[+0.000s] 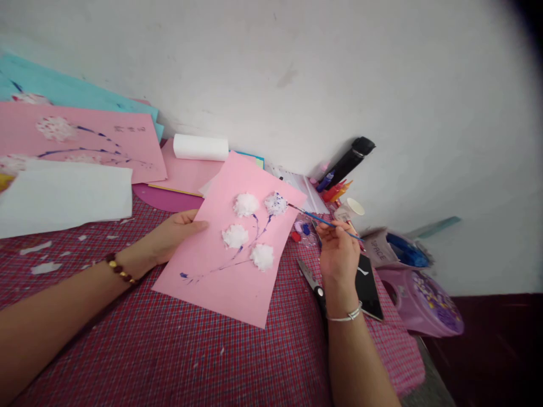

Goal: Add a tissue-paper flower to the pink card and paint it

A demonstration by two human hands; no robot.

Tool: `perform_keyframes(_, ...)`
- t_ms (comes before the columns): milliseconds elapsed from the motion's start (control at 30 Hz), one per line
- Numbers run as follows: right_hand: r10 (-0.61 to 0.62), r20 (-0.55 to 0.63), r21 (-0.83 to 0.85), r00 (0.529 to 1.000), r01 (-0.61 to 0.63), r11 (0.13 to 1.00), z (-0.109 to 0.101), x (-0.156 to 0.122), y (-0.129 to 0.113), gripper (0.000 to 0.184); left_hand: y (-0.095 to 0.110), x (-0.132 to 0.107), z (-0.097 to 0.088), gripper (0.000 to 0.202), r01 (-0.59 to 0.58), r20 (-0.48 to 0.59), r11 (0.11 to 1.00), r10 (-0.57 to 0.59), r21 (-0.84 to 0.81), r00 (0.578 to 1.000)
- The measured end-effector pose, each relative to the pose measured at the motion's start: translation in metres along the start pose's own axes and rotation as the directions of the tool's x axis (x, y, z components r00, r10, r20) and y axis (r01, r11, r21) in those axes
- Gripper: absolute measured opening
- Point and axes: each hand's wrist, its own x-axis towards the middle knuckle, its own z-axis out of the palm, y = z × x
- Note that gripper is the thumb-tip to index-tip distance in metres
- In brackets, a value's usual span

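Observation:
My left hand [176, 233] grips the left edge of a pink paper sheet [231, 265] and tilts it up off the table. The sheet carries several white tissue puffs [246, 204] joined by thin blue painted stems. My right hand [337, 249] is closed on a thin blue paintbrush [322, 221]. The brush tip touches the upper right puff [275, 203], which is speckled with blue paint.
Red checked cloth [169, 350] covers the table. Scissors [311, 280] and a dark tablet [368, 288] lie by my right wrist. A paper cup [351, 208], markers [335, 191], a black bottle [350, 160] and a pink case [424, 302] stand at right. More pink sheets [85, 141], white paper [63, 195] and a tissue roll [201, 147] lie at left.

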Motion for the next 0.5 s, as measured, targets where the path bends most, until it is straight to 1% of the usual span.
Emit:
perform_keyframes(100, 0.026, 0.047, -0.007, 0.999, -0.026, 1.000, 0.005, -0.004, 0.002, 0.004, 0.001, -0.001, 0.002, 0.027, -0.002, 0.008, 1.000, 0.002, 0.006, 1.000)
perform_keyframes(200, 0.071, 0.090, -0.038, 0.993, -0.067, 0.997, 0.010, -0.007, 0.004, 0.007, 0.002, -0.002, 0.003, 0.031, 0.000, -0.009, 1.000, 0.000, 0.007, 1.000)
perform_keyframes(267, 0.082, 0.061, -0.035, 0.995, -0.080, 0.996, 0.007, -0.005, 0.005, 0.008, 0.002, -0.002, 0.002, 0.033, 0.005, -0.020, 1.000, -0.005, 0.002, 1.000)
perform_keyframes(367, 0.042, -0.029, 0.001, 0.999, -0.042, 0.999, -0.005, 0.004, 0.002, 0.006, 0.002, -0.002, 0.001, 0.033, 0.010, -0.013, 1.000, -0.010, -0.007, 1.000)
perform_keyframes(400, 0.026, -0.040, 0.008, 0.999, -0.026, 1.000, -0.009, 0.007, 0.001, 0.005, 0.002, -0.002, 0.001, 0.031, 0.011, -0.008, 1.000, -0.011, -0.008, 1.000)
perform_keyframes(433, 0.015, -0.041, 0.010, 0.999, -0.015, 1.000, -0.012, 0.008, 0.000, 0.004, 0.002, -0.002, 0.001, 0.030, 0.013, -0.002, 1.000, -0.013, -0.009, 1.000)
perform_keyframes(500, 0.013, -0.004, -0.005, 1.000, -0.013, 1.000, -0.013, 0.008, -0.002, 0.004, 0.002, -0.003, 0.002, 0.028, 0.015, 0.004, 1.000, -0.015, -0.009, 1.000)
